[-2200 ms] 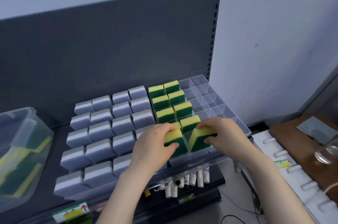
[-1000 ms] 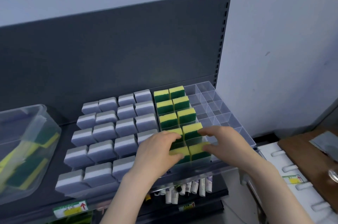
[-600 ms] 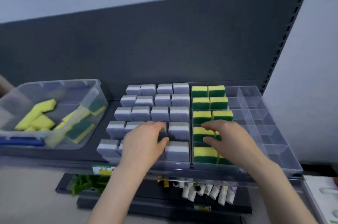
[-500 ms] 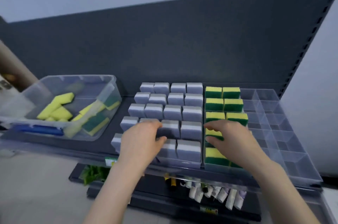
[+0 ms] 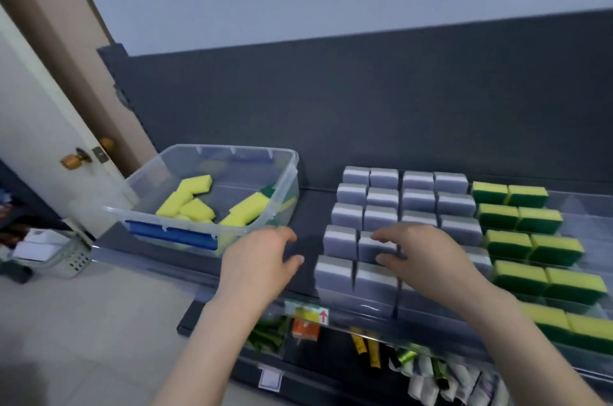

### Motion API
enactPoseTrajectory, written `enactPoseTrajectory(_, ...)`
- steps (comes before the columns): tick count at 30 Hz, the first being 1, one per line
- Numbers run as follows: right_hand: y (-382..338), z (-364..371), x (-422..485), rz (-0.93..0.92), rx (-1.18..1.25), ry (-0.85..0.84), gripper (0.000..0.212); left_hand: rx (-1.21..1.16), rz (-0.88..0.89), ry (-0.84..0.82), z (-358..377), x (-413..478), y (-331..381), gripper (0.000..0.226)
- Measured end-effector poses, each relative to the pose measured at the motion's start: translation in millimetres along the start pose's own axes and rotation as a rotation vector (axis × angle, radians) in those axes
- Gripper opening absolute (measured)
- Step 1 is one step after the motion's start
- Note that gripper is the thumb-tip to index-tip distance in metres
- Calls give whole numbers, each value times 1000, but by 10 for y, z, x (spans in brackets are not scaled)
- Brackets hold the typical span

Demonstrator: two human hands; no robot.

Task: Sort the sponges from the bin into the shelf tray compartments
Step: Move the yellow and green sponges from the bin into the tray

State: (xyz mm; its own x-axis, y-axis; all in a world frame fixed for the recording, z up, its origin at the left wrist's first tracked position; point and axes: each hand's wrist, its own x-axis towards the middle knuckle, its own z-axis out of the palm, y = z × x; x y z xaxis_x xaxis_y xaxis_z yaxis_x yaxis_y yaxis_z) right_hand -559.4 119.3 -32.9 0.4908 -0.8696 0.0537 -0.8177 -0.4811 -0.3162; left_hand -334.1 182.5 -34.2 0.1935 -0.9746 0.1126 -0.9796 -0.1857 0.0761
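Note:
A clear plastic bin [image 5: 285, 180] with a blue handle stands at the left of the dark shelf and holds several yellow-green sponges [image 5: 195, 200]. To its right the clear shelf tray [image 5: 358, 306] holds several grey sponges [image 5: 381, 196] in its left compartments and yellow-green sponges [image 5: 530, 239] in its right ones. My left hand [image 5: 262, 263] hovers empty with relaxed fingers between bin and tray. My right hand [image 5: 421, 256] hovers empty over the front grey sponges, fingers loosely spread.
A dark back panel [image 5: 365, 100] rises behind the shelf. A lower shelf holds tubes and packets [image 5: 371, 346]. A door with a brass knob [image 5: 71, 160] stands at the left, with a white basket [image 5: 56, 253] on the tiled floor.
Both hands let go of the yellow-green sponges set in the front tray compartments and moved left, empty. The view swung left, bringing the bin and door into sight.

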Motion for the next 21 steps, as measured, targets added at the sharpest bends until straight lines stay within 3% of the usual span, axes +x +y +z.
enactPoseTrajectory(11, -1426, 264, 761, -45, -35, 158, 35, -8, -4, 88, -410, 345, -1820, 30)
enactPoseTrajectory(21, -1898, 512, 1443, -55, -59, 76, 30, -189, -22, -7, -279, 948, -2605, 24)
